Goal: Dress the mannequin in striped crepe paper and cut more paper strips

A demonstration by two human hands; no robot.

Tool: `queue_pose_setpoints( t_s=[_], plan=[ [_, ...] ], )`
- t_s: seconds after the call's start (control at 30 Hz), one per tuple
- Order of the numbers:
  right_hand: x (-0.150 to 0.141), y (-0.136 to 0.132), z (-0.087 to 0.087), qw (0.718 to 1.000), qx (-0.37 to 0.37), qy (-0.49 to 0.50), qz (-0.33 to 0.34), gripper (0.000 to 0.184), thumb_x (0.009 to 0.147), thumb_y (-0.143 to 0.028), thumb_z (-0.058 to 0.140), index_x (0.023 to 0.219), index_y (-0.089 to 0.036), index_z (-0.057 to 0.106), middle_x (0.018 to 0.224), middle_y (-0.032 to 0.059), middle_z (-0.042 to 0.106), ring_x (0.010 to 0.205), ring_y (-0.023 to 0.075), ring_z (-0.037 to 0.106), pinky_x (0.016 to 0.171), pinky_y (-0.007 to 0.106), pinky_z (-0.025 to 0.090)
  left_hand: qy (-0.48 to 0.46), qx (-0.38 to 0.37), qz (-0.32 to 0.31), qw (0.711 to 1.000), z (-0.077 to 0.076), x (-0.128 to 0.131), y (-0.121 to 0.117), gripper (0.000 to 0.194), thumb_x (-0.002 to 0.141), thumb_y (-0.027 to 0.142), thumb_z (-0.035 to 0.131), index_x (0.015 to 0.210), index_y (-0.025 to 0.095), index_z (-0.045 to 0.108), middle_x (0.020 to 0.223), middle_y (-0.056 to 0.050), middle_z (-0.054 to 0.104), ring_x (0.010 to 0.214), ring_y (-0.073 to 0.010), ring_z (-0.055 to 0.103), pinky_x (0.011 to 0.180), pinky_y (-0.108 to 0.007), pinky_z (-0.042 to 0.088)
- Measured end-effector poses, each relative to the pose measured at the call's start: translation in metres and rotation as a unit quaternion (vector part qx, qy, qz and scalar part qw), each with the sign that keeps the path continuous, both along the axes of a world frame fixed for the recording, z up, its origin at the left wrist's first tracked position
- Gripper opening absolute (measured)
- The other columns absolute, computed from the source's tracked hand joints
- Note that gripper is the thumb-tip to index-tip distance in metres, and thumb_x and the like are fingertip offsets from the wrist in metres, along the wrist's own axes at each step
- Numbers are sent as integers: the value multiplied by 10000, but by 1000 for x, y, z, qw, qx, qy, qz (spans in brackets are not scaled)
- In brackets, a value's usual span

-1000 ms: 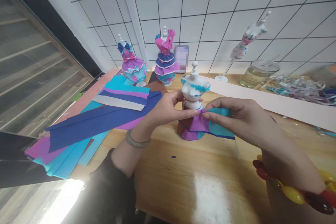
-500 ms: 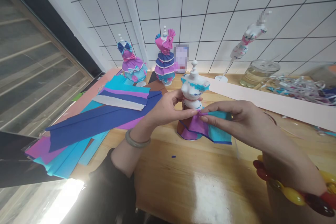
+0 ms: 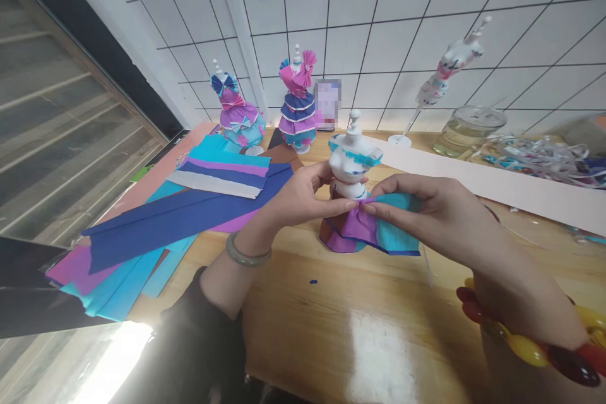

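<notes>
From the head view, I see the bust [image 3: 351, 164] upright between both hands, over the table [image 3: 288, 334]. The left hand [image 3: 303, 196] wraps its waist, thumb on the strip [image 3: 398, 233]; the right hand [image 3: 433, 208] pinches that strip's top edge, thumb against fingertips. Paper sheets [image 3: 189, 214] lie leftward.

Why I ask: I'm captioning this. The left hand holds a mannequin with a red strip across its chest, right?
Not quite: in the head view, the mannequin in the left hand has a turquoise strip across its chest, not red.
</notes>
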State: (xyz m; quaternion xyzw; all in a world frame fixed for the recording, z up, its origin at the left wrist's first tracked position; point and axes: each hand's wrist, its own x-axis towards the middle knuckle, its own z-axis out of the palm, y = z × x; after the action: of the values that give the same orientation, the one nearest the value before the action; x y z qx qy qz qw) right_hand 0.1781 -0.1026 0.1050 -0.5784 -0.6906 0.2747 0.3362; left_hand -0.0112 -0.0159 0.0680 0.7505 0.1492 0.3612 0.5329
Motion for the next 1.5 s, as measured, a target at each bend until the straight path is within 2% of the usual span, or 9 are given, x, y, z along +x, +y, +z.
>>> queue_pose_setpoints(
  t_s=[0.27, 0.47, 0.63, 0.83, 1.0, 1.2, 1.5],
  plan=[
    [0, 0, 0, 1000, 0, -5, -3, 242, 732, -462, 660, 806, -232, 663, 735, -15, 657, 607, 115, 541, 538, 231, 448, 12, -6, -1, 1000, 3, -1, -1, 390, 723, 294, 708, 1059, 130, 596, 1080, -122, 643, 1014, -223, 589, 882, -353, 459],
    [0, 0, 0, 1000, 12, -16, -21, 310, 748, -523, 612, 786, -218, 651, 651, -8, 617, 541, 112, 500, 481, 231, 415, 76, 18, 67, 995, 9, 1, -8, 488, 693, 378, 728, 1101, 151, 588, 1106, -115, 626, 1054, -242, 562, 896, -363, 442],
    [-3, 1, -1, 999, 17, -38, -26, 316, 746, -523, 610, 797, -213, 642, 668, 3, 623, 545, 123, 509, 467, 235, 401, 54, 69, 94, 992, 7, 2, -5, 462, 653, 391, 755, 1036, 173, 618, 1106, -95, 609, 1052, -233, 551, 891, -349, 442],
    [-3, 2, -1, 997, 42, -61, 11, 252, 758, -458, 623, 814, -212, 630, 707, 5, 647, 580, 126, 540, 484, 228, 402, 48, 45, 86, 994, 6, -1, -2, 464, 659, 363, 755, 1058, 173, 609, 1051, -77, 618, 984, -205, 568, 865, -333, 454],
    [-1, -1, 1, 997, 29, -56, 37, 224, 788, -435, 596, 818, -217, 641, 717, 1, 663, 583, 121, 540, 479, 225, 390, 13, 9, 30, 999, 6, -5, 3, 386, 667, 311, 756, 992, 158, 616, 939, -62, 633, 904, -186, 586, 825, -322, 471],
    [-5, -4, 5, 996, 26, -50, 71, 219, 833, -406, 550, 841, -224, 671, 753, 4, 686, 658, 138, 587, 539, 240, 427, -15, -13, 3, 1000, 9, -9, 10, 394, 648, 257, 770, 990, 141, 613, 1006, -92, 630, 959, -198, 582, 890, -336, 457],
    [-9, -3, 4, 995, 33, -23, 90, 206, 846, -369, 540, 915, -241, 687, 841, 9, 718, 714, 155, 627, 606, 263, 475, -1, -23, 8, 1000, 8, -9, 10, 404, 643, 260, 776, 1001, 145, 627, 1042, -96, 647, 1009, -217, 587, 924, -360, 446]
  ],
)
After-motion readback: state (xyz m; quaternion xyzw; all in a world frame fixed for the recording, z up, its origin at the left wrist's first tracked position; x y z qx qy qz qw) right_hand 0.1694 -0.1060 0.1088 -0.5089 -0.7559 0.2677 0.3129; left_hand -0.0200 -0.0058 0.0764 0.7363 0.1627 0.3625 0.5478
